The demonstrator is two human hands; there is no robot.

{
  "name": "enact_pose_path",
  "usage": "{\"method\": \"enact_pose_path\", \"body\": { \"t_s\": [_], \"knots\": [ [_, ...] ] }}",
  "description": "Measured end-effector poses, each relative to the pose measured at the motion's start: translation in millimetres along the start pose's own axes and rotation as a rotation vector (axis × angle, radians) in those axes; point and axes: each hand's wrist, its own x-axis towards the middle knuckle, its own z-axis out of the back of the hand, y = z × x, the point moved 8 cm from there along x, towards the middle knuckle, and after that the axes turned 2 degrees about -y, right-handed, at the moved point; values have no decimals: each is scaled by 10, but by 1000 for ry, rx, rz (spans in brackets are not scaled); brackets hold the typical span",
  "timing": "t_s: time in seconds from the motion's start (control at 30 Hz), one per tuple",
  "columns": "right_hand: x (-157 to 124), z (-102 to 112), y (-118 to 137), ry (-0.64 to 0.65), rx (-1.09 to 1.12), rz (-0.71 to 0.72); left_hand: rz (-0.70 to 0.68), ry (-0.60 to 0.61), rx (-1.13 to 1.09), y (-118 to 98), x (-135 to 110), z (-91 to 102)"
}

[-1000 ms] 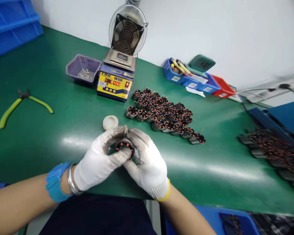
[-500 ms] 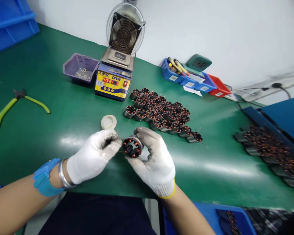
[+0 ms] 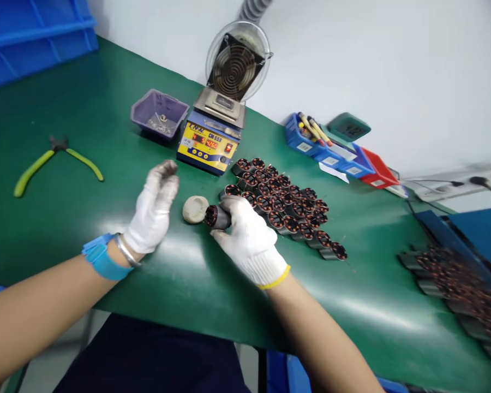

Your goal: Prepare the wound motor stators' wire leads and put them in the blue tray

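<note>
My right hand (image 3: 247,234), in a white glove, grips a motor stator (image 3: 217,217), a dark metal cylinder with copper windings. The stator lies tilted, its wound end facing left, right beside a small round pale dish (image 3: 195,209). My left hand (image 3: 153,210), also gloved and with dirty fingertips, is raised left of the dish. Its fingers stretch toward the solder pot (image 3: 208,143), and I see nothing held in them. Several more stators (image 3: 286,202) stand in rows just beyond my right hand, windings up, with thin wires sticking out.
Cutting pliers (image 3: 59,144) with green handles lie at the left. A purple bin (image 3: 159,113) with metal bits stands beside the solder pot, a round fan hood (image 3: 237,63) behind it. Blue bins (image 3: 306,146) and a red bin (image 3: 378,169) line the wall. More stators (image 3: 462,289) stand far right.
My left hand has let go of the stator's wire and moved up and left. My right hand has carried the stator up to the dish and turned it. The camera view has shifted.
</note>
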Motion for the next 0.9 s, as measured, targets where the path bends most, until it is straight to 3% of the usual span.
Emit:
{"method": "enact_pose_path", "body": {
  "t_s": [0.1, 0.2, 0.37, 0.47, 0.53, 0.63, 0.77, 0.9],
  "knots": [
    [55, -10, 62, 97, -118, -10, 153, 167, 6, 158, -31, -170],
    [83, 52, 119, 131, -183, -9, 195, 249, 29, 177, -81, -272],
    [97, 96, 128, 136, -168, 6, 204, 279, 84, 145, -93, -302],
    [67, 195, 98, 5, -98, 82, 207, 286, 89, 132, -89, -308],
    [17, 279, 154, -88, -98, 228, 198, 284, 83, 122, -90, -312],
    [-59, 306, 304, -139, -332, 421, 184, 275, 76, 106, -95, -314],
    [-31, 183, 439, -51, -654, 432, 171, 260, 77, 75, -96, -306],
    [-11, 139, 517, -15, -692, 451, 153, 297, 79, 56, -103, -333]
  ]
}}
